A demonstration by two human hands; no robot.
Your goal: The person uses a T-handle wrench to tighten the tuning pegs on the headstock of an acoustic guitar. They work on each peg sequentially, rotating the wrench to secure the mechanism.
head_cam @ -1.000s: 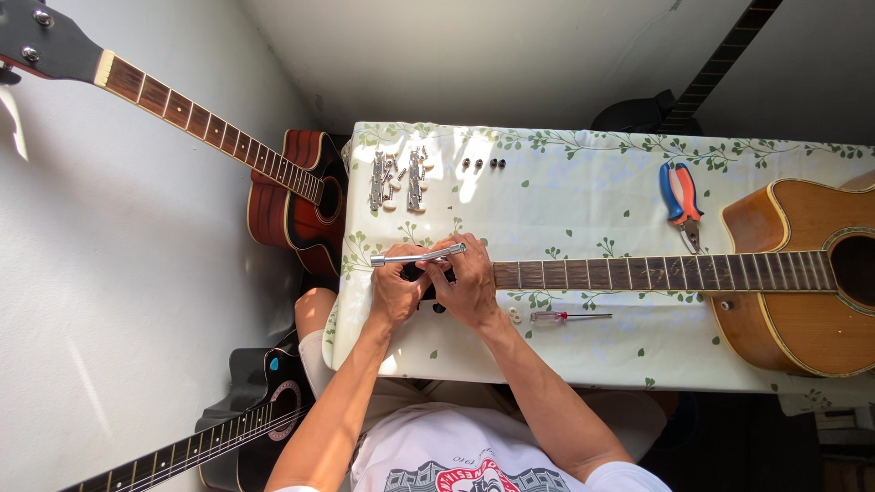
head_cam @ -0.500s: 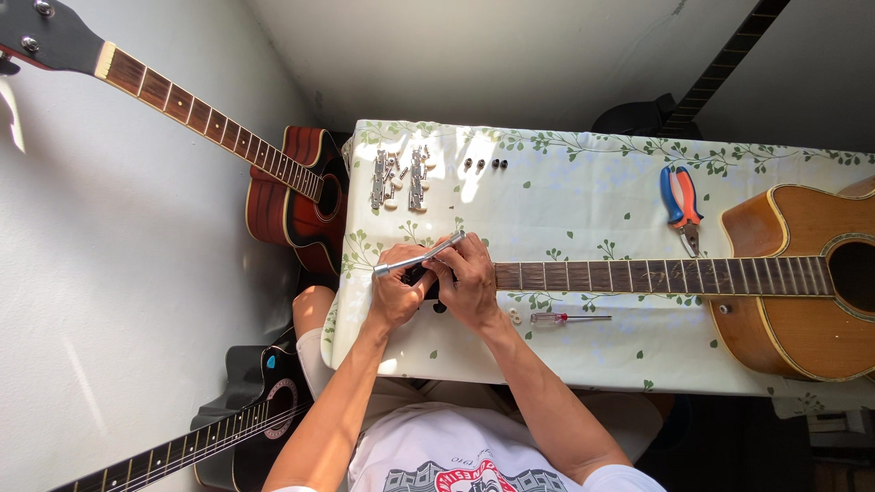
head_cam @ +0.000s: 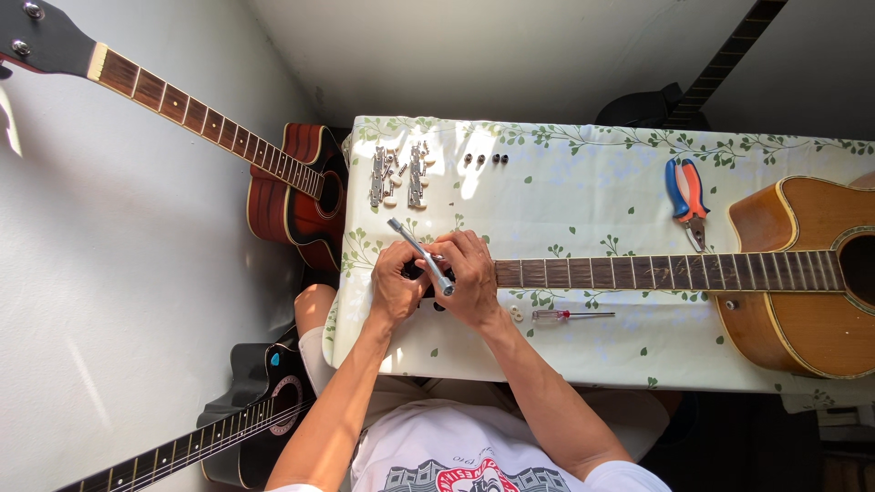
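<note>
We're looking down on a counter (head_cam: 583, 196) under a leaf-print cloth, white walls around it, and an acoustic guitar (head_cam: 802, 273) lies along it with its headstock hidden under both hands near the left edge. The left hand (head_cam: 394, 284) is closed on the headstock end, and the right hand (head_cam: 469, 273) is closed around a slim metal socket wrench (head_cam: 419, 255) tilted toward the far-left corner. That wrench looks light, stiff and slick, so we'd hold it mid-shaft; pliers (head_cam: 685, 193) and a small screwdriver (head_cam: 570, 315) lie apart.
</note>
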